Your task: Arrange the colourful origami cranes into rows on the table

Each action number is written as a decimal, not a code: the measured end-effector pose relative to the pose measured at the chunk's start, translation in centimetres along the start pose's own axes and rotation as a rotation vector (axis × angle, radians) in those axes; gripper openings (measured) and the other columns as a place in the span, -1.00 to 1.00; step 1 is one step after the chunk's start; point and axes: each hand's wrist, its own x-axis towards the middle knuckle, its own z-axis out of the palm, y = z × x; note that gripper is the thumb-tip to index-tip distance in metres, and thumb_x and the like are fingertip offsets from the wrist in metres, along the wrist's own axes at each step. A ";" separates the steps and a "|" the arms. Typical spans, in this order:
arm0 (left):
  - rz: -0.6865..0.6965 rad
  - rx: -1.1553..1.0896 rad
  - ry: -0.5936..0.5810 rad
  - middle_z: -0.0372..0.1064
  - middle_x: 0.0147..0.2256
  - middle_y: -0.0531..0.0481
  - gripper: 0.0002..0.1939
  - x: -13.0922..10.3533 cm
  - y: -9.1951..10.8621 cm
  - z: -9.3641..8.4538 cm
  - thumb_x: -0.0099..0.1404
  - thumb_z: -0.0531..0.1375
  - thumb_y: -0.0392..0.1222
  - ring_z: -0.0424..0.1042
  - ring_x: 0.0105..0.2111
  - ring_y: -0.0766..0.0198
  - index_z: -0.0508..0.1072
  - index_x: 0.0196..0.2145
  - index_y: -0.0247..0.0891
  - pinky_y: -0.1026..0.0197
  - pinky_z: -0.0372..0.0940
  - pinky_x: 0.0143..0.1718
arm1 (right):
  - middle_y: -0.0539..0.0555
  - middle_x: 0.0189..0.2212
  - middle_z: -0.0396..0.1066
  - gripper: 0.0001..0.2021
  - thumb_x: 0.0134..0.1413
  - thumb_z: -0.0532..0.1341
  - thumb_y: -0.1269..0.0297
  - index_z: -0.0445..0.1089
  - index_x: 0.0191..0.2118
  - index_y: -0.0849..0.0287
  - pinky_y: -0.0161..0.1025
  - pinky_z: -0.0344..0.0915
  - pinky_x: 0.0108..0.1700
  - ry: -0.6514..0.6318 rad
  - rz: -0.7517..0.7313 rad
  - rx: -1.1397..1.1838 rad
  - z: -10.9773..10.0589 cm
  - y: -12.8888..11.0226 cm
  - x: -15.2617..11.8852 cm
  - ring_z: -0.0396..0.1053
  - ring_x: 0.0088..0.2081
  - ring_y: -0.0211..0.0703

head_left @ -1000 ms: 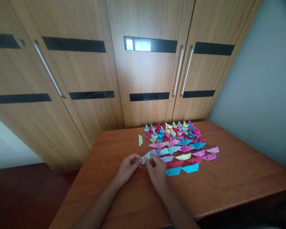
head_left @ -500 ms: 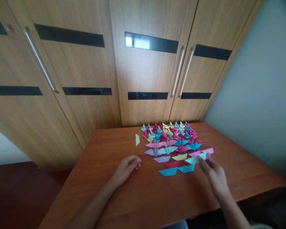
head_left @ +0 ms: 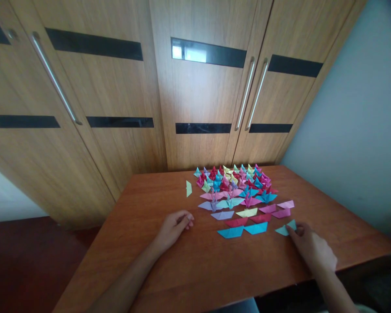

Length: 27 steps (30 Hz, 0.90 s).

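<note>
My right hand (head_left: 311,248) pinches the right end of a pale teal folded paper piece (head_left: 283,230), low at the table's right side. My left hand (head_left: 177,226) rests on the wooden table with its fingers curled closed, and nothing shows in it. Between my hands lie flat folded papers: two blue ones (head_left: 230,233), two red ones (head_left: 236,222), a lilac one (head_left: 223,215), a yellow one (head_left: 246,212) and several pink ones (head_left: 282,213). Behind them stand rows of paper cranes (head_left: 230,203) in many colours.
A single pale yellow folded paper (head_left: 188,188) lies left of the cranes. The brown table (head_left: 156,278) reaches back to a wooden wardrobe (head_left: 202,150) with metal handles. A pale wall (head_left: 352,143) stands at the right.
My right hand has moved right and down with the teal paper, away from the red and blue papers, lowering it to the tabletop. My left hand has stayed in place.
</note>
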 end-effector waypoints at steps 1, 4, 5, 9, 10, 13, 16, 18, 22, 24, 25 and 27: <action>0.000 -0.003 0.000 0.39 -0.43 -0.01 -0.70 0.0 0.0 0.0 0.31 0.04 -0.02 0.34 -0.45 0.31 0.42 -0.34 -0.29 0.31 0.24 -0.39 | 0.25 -0.22 0.44 -0.42 0.02 -0.09 -0.22 0.28 0.01 0.01 -0.02 0.29 -0.30 0.007 -0.006 0.000 0.1 -0.2 0.0 0.42 -0.21 0.22; -0.006 -0.018 0.004 0.40 -0.43 -0.01 -0.70 0.0 0.0 0.0 0.30 0.04 -0.03 0.34 -0.45 0.32 0.43 -0.33 -0.29 0.31 0.23 -0.40 | 0.25 -0.21 0.43 -0.42 0.05 -0.11 -0.20 0.24 0.06 0.02 0.00 0.30 -0.26 0.012 -0.024 -0.001 0.3 -0.6 -0.1 0.42 -0.18 0.23; -0.013 -0.021 0.007 0.40 -0.43 -0.01 -0.71 0.1 0.0 0.0 0.30 0.04 -0.03 0.34 -0.45 0.32 0.43 -0.34 -0.29 0.32 0.23 -0.41 | 0.25 -0.21 0.44 -0.42 0.06 -0.12 -0.19 0.25 0.06 0.02 0.00 0.30 -0.25 0.006 -0.031 -0.006 0.3 -0.8 -0.1 0.41 -0.17 0.24; -0.024 -0.033 0.009 0.40 -0.45 -0.01 -0.71 0.1 0.1 0.1 0.29 0.05 -0.03 0.33 -0.47 0.32 0.43 -0.35 -0.30 0.32 0.22 -0.43 | 0.24 -0.23 0.44 -0.45 0.09 -0.13 -0.17 0.29 0.03 0.00 0.01 0.29 -0.20 -0.019 -0.068 -0.015 0.3 -1.5 -0.4 0.40 -0.12 0.23; -0.023 -0.037 0.008 0.40 -0.44 -0.01 -0.71 0.1 0.1 0.1 0.29 0.05 -0.03 0.33 -0.47 0.32 0.43 -0.35 -0.30 0.32 0.22 -0.43 | 0.23 -0.24 0.44 -0.45 0.09 -0.13 -0.17 0.30 0.02 0.00 0.01 0.29 -0.20 -0.022 -0.072 -0.015 0.3 -1.6 -0.4 0.39 -0.12 0.22; -0.026 -0.046 0.010 0.40 -0.44 -0.01 -0.71 0.1 0.2 0.0 0.28 0.05 -0.04 0.33 -0.47 0.32 0.43 -0.35 -0.30 0.32 0.23 -0.42 | 0.23 -0.24 0.44 -0.45 0.09 -0.13 -0.18 0.30 0.03 -0.01 0.02 0.29 -0.19 -0.032 -0.075 -0.021 0.3 -2.0 -0.4 0.39 -0.12 0.22; -0.028 -0.045 0.006 0.40 -0.44 -0.01 -0.71 0.2 0.2 -0.1 0.29 0.05 -0.04 0.33 -0.47 0.33 0.43 -0.34 -0.30 0.32 0.23 -0.42 | 0.22 -0.24 0.44 -0.45 0.08 -0.12 -0.18 0.30 0.02 -0.02 0.01 0.30 -0.19 -0.043 -0.079 -0.015 0.3 -2.2 -0.3 0.39 -0.12 0.20; -0.027 -0.046 0.004 0.39 -0.44 -0.01 -0.72 0.2 0.1 -0.1 0.29 0.05 -0.04 0.33 -0.47 0.33 0.43 -0.34 -0.30 0.32 0.23 -0.42 | 0.23 -0.25 0.44 -0.45 0.08 -0.11 -0.18 0.31 0.02 0.00 0.00 0.30 -0.20 -0.046 -0.076 -0.017 0.2 -2.3 -0.2 0.40 -0.14 0.20; -0.030 -0.046 0.006 0.40 -0.44 -0.01 -0.72 0.3 0.0 -0.1 0.28 0.06 -0.03 0.33 -0.46 0.32 0.43 -0.34 -0.30 0.31 0.23 -0.42 | 0.23 -0.25 0.45 -0.46 0.08 -0.10 -0.16 0.32 0.01 0.02 -0.01 0.30 -0.24 -0.036 -0.082 -0.028 0.0 -2.5 -0.1 0.42 -0.20 0.19; -0.036 -0.044 0.006 0.40 -0.44 -0.02 -0.71 0.3 0.0 -0.1 0.27 0.06 -0.02 0.33 -0.46 0.32 0.43 -0.34 -0.30 0.31 0.23 -0.42 | 0.22 -0.25 0.45 -0.46 0.07 -0.09 -0.16 0.33 0.01 0.01 -0.02 0.30 -0.25 -0.032 -0.091 -0.025 -0.1 -2.6 -0.1 0.42 -0.21 0.18; -0.039 -0.044 0.005 0.41 -0.44 -0.02 -0.71 0.3 -0.1 -0.1 0.28 0.06 -0.02 0.34 -0.46 0.32 0.43 -0.33 -0.30 0.30 0.24 -0.42 | 0.22 -0.25 0.45 -0.46 0.07 -0.09 -0.16 0.33 0.01 0.01 -0.02 0.30 -0.25 -0.030 -0.095 -0.021 -0.1 -2.6 -0.1 0.42 -0.22 0.17; -0.044 -0.046 0.007 0.41 -0.43 -0.03 -0.71 0.3 0.0 -0.1 0.27 0.06 -0.02 0.34 -0.46 0.32 0.43 -0.34 -0.30 0.30 0.24 -0.42 | 0.22 -0.26 0.46 -0.46 0.06 -0.08 -0.16 0.34 0.01 0.01 -0.04 0.29 -0.26 -0.024 -0.098 -0.016 -0.2 -2.6 -0.1 0.42 -0.23 0.16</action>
